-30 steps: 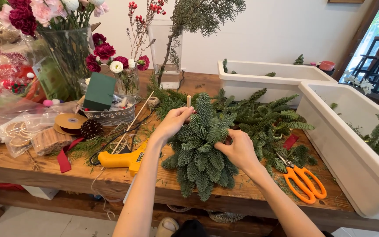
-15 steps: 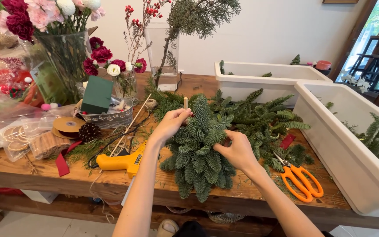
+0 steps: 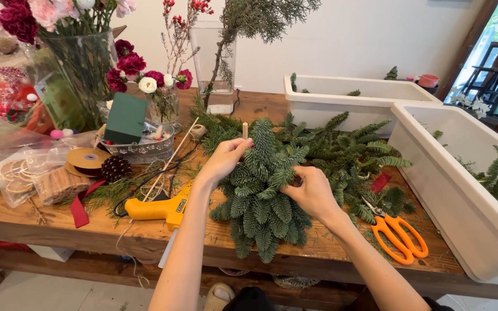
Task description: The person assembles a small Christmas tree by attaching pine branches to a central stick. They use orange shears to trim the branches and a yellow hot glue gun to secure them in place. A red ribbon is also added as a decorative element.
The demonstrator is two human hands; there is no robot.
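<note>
A bundle of blue-green fir sprigs (image 3: 263,198) lies on the wooden table (image 3: 41,222), built around a thin pale wooden stick (image 3: 245,130) that pokes up at its top. My left hand (image 3: 225,158) grips the top of the bundle just under the stick's tip. My right hand (image 3: 311,190) presses into the bundle's right side, fingers closed among the sprigs. More loose fir branches (image 3: 355,152) lie behind and to the right.
A yellow glue gun (image 3: 155,208) and orange scissors (image 3: 400,237) flank the bundle. Two long white planter boxes (image 3: 462,196) stand at the right and back. Vases of flowers (image 3: 70,69), a green foam block (image 3: 125,118), ribbon spool (image 3: 87,159), pine cone (image 3: 115,168) crowd the left.
Both hands stay on the fir bundle; my right hand has shifted slightly up and inward on its right side. The view has tilted a little.
</note>
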